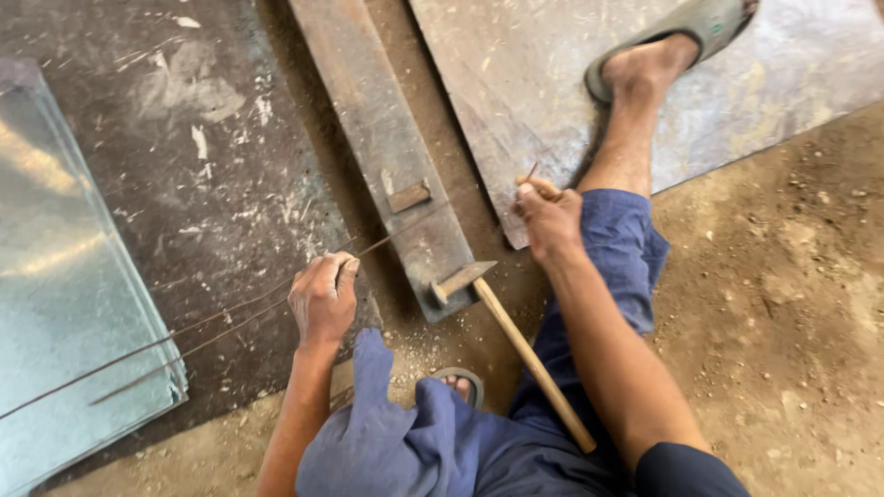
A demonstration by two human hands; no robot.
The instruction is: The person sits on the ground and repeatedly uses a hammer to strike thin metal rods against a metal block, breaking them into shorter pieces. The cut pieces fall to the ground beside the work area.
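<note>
Both hands' grip is clenched on thin wire (396,239), left hand (322,299), right hand (550,219), apparently crossing the steel bar's (387,147) edge.

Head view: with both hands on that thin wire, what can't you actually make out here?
- Wire: its far ends run off the left edge.
- Wire inside the left hand and right hand: hidden by the closed fingers.
- Hammer: handle end hidden behind the right forearm.
- Steel bar: top cut by the upper edge.

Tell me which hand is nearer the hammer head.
Left. The left hand grips wire just left of the hammer head; the right hand is farther, up and to its right.
</note>
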